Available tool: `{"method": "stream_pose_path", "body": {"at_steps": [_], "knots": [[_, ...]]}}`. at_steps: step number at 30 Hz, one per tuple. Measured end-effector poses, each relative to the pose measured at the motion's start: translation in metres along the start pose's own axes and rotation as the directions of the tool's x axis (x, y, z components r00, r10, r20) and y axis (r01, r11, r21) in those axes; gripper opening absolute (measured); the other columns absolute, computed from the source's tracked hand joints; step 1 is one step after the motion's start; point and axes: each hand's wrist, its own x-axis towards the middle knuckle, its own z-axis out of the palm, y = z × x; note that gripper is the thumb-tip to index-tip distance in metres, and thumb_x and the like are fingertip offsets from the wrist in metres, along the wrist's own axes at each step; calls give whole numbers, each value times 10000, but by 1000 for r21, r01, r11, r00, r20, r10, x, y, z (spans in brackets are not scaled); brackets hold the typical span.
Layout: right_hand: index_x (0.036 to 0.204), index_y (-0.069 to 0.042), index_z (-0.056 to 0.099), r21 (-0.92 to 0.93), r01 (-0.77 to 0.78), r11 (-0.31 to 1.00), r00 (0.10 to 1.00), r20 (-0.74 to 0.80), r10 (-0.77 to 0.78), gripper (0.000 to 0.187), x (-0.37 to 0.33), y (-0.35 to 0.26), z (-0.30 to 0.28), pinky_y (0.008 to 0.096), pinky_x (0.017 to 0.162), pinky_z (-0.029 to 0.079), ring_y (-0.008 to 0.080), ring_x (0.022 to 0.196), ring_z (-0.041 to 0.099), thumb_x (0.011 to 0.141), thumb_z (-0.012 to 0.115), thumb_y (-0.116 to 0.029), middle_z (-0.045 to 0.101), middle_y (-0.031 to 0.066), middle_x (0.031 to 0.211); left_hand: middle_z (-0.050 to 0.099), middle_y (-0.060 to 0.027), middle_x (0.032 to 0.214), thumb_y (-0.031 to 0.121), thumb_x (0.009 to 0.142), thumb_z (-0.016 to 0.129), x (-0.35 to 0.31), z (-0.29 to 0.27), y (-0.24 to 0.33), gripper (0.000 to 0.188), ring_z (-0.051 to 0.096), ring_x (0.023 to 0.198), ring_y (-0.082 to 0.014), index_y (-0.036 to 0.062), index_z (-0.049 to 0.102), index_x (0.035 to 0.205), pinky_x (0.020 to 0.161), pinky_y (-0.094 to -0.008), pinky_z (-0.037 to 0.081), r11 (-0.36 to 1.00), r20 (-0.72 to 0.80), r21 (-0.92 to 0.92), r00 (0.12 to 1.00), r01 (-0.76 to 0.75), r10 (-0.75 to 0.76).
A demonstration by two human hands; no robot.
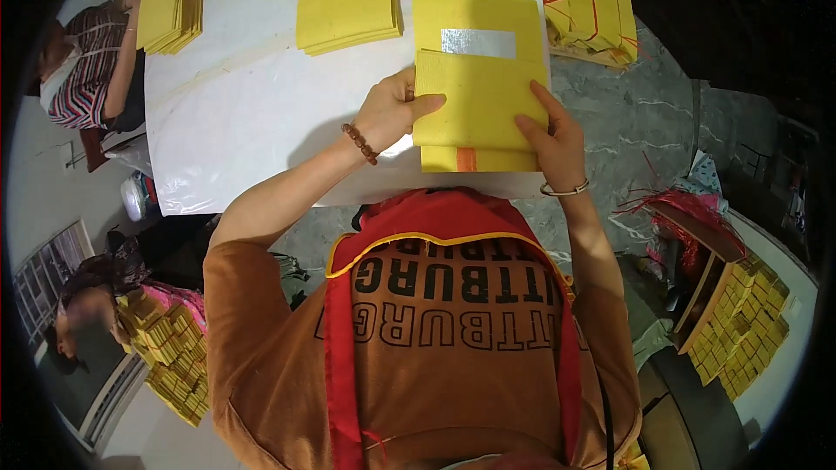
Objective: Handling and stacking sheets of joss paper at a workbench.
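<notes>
My left hand (388,113) grips the left edge of a batch of yellow paper sheets (479,100), thumb on top. At the right edge my right hand (558,144) holds the same sheets, its thumb and a finger lying on the paper. Above the upper sheet, another yellow sheet (435,13) shows a silver foil patch (477,43). Below it, a lower edge with an orange strip (467,159) sticks out. Fingers under the sheets are hidden. The sheets are at the near right edge of the white-covered table (261,113).
Stepped stacks of yellow paper (348,13) lie at the table's far side. Red-tied yellow bundles (592,0) stand beyond its right edge. A person in a striped top (91,61) is at the far left; another person (91,305) is near more bundles (170,348). Red strings (688,218) hang at right.
</notes>
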Motion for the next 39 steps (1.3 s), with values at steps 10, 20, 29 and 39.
{"method": "stream_pose_path", "body": {"at_steps": [10,20,29,39], "knots": [[1225,-9,521,-114,10,993,998,-53,-16,486,1,-2,3,265,755,473,144,869,619,774,653,-132,644,172,1025,611,-32,749,159,842,627,1,-5,-1,262,508,559,-49,-1,508,1012,450,-200,379,999,-32,47,999,11,-9],[1212,-62,542,-224,93,970,990,-83,-114,483,4,3,3,293,720,486,224,828,654,756,657,-176,652,193,959,606,-63,843,160,813,643,-12,0,9,291,567,732,-144,24,498,1025,613,-284,445,852,-243,435,874,-290,422],[1208,-70,543,-297,108,949,985,-98,-143,483,5,1,3,340,730,491,305,844,644,751,652,-180,645,206,942,358,-176,1371,384,719,671,-13,45,-10,794,335,1269,-319,12,346,1341,1032,-471,255,124,548,729,683,-673,483],[1274,-126,489,-900,285,329,830,60,-555,510,-36,-15,19,530,982,283,258,1225,420,817,569,-339,393,111,1368,390,-159,1356,495,745,598,-11,42,-20,729,320,1285,-288,9,455,1269,1053,-445,206,26,572,745,659,-667,488]]}}
